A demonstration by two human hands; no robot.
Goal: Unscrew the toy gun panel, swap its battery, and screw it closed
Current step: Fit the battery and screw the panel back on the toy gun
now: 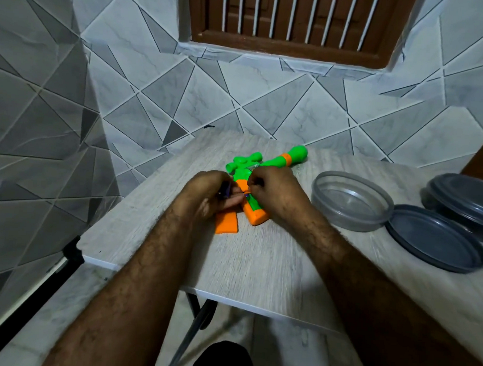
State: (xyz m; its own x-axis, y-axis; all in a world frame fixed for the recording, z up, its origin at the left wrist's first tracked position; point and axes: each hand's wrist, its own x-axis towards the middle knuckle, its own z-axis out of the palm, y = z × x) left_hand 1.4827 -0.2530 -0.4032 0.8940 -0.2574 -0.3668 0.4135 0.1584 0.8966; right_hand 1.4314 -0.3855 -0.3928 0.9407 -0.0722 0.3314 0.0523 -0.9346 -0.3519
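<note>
At the table's middle, my view meets the left hand (209,192) first. Its fingers are curled round a dark purple object (227,188), of which only a short end shows, so I cannot say whether it is a battery or a tool handle. The fingertips of that hand reach toward the toy gun (280,161). Just beside it, the right hand (273,192) is bunched over the gun's mid-body. Its fingers are drawn together in a pinch on a thin dark shaft (258,180), and most of that shaft is buried under the knuckles, so I can't name it.

The toy gun lies flat on the wood-grain table (259,261) with its green muzzle toward the tiled wall (238,94) and its orange butt toward me. Both hands cover the gun's centre, so I cannot make out the battery panel or any screw. An orange slab (227,223) juts out below the left hand. I cannot tell whether it is joined to the gun or loose.

To the right, well apart from the gun, stands a clear round container (350,201) with a grey lid (434,238) lying against its near side. Behind that sits a second lidded container (464,196), cut off by the picture's edge. A barred window (292,16) is cropped at the top.
</note>
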